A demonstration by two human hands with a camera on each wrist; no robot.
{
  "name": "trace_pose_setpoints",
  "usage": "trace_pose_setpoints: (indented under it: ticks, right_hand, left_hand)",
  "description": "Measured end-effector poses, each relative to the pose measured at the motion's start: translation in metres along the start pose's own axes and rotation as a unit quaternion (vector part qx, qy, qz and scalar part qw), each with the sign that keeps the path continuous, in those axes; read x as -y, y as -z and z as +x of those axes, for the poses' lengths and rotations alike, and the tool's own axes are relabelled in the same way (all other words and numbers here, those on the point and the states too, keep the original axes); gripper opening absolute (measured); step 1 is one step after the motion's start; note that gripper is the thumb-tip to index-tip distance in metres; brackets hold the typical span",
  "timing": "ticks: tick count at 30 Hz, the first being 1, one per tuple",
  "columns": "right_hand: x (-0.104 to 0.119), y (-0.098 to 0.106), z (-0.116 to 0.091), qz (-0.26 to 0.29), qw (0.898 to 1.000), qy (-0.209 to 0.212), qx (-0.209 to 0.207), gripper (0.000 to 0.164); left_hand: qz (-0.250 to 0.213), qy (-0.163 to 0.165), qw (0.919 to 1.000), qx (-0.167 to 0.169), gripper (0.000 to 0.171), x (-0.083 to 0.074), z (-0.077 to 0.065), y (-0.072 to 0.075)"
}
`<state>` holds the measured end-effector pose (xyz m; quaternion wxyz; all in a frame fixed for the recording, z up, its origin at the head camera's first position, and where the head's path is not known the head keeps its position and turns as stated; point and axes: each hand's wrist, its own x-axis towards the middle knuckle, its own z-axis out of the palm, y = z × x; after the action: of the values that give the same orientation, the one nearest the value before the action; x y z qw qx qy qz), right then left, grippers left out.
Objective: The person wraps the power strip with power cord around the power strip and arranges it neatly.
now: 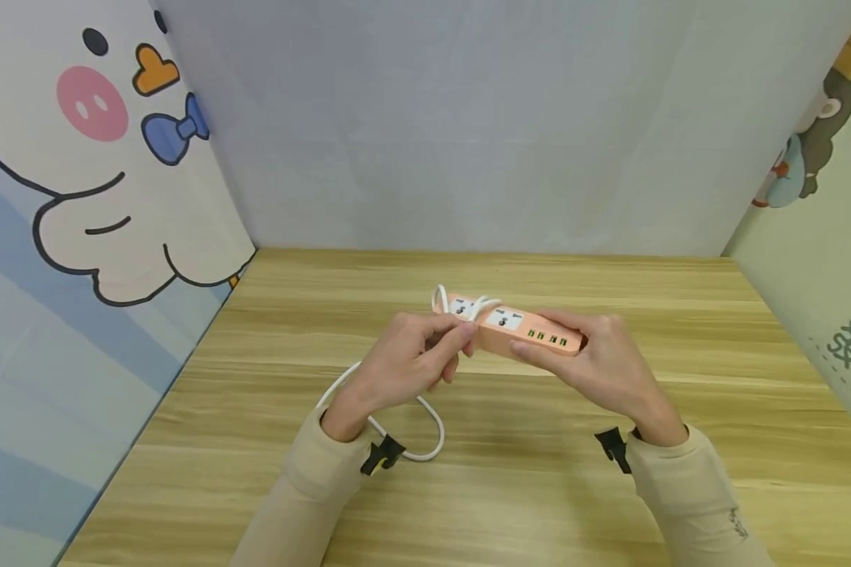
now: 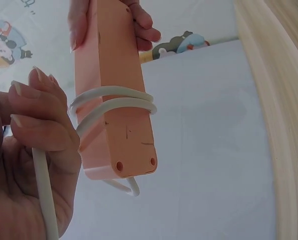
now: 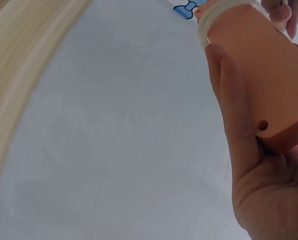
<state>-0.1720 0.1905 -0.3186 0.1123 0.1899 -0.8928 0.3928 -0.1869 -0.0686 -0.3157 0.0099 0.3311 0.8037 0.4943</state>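
Observation:
A peach-orange power strip [image 1: 492, 339] with white socket faces and a row of USB ports is held up above the table, tilted down to the right. My right hand [image 1: 606, 366] grips its USB end, thumb on the near side and fingers on the far side. White cord [image 2: 116, 102] loops around the strip's other end. My left hand [image 1: 407, 358] pinches the cord by that end, with curled fingers around it in the left wrist view. The cord's free length [image 1: 432, 425] hangs in a loop below the left hand. The plug is out of sight.
The wood-grain table [image 1: 539, 488] spreads beneath both hands. A pale grey cloth wall [image 1: 482, 126] rises along its back edge. Printed cartoon panels stand at the left [image 1: 113, 197] and right [image 1: 823, 236]. Black clips [image 1: 383, 454] sit at the sleeve cuffs.

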Motion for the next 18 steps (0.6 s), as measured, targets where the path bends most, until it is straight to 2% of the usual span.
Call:
trace_pose_setpoints:
  ticks: [7, 18]
  right_hand:
    - [0.0015, 0.0002, 0.0007, 0.006, 1.000, -0.003, -0.011, 0.038]
    - [0.0007, 0.0023, 0.0010, 0.037, 0.999, -0.023, -0.028, 0.036]
  left_hand:
    - [-0.010, 0.004, 0.9997, 0.021, 0.027, -0.0016, 0.0010, -0.0006]
    - [-0.047, -0.008, 0.9928, 0.110, 0.027, 0.0017, -0.0011, 0.0039]
